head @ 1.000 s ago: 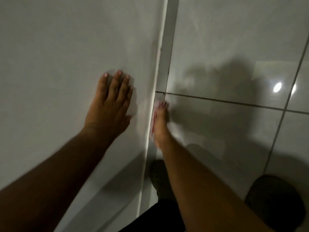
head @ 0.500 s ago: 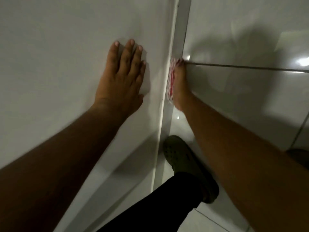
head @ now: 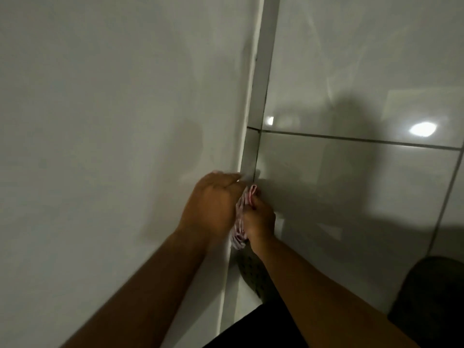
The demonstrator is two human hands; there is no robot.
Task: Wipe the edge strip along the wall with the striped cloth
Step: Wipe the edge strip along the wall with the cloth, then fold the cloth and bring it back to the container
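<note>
Glossy tiled floor (head: 351, 172) under a perforated shoe (head: 253, 275).

The striped cloth (head: 241, 217) is showing red and white stripes. The wall (head: 113, 109) is appearing plain pale grey-white, with the edge strip (head: 263, 71) looking grey. The glossy floor tiles (head: 351, 71) are showing light grey with dark grout lines. The perforated shoe (head: 253, 275) is looking dark olive.

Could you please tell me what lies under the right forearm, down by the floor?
Below the right hand and its forearm, a dark perforated shoe shows on the glossy floor tile. The forearm covers most of it, so its far side is hidden.
</note>
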